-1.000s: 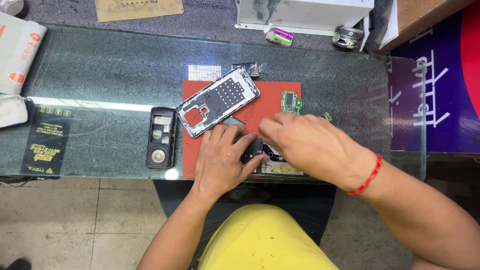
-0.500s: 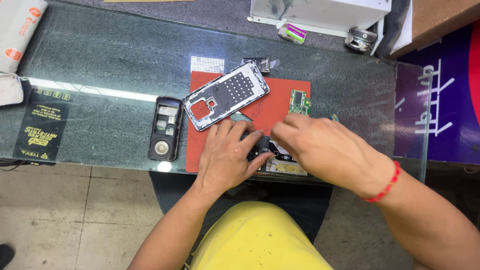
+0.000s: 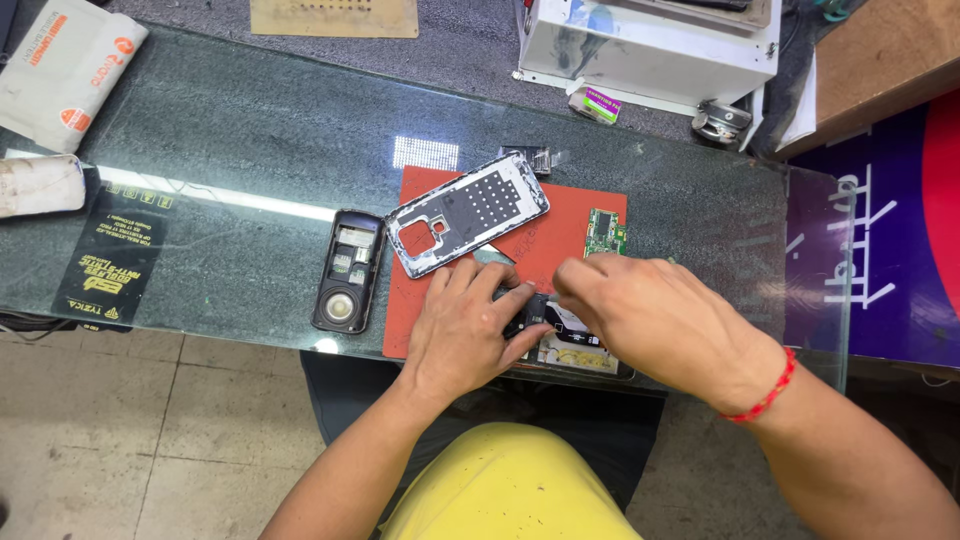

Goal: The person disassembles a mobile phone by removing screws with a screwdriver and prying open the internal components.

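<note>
Both hands down on the opened phone [image 3: 565, 345] at the near edge of the red mat [image 3: 560, 235], right in front of the person. Left hand [image 3: 465, 335] lies flat, fingers spread and pressing on the phone's left end, probably pinning it so it can't slide. Right hand [image 3: 660, 325] has fingertips bunched at the phone's middle; can't tell if they pinch anything, it's hidden. Just beyond, a green circuit board [image 3: 604, 232] and a silver phone frame [image 3: 468, 213] lie on the mat, parked within reach. Left of the mat, a black back cover [image 3: 347, 270] sits on the glass counter [image 3: 250, 130]. Far right: white box [image 3: 650, 45].
</note>
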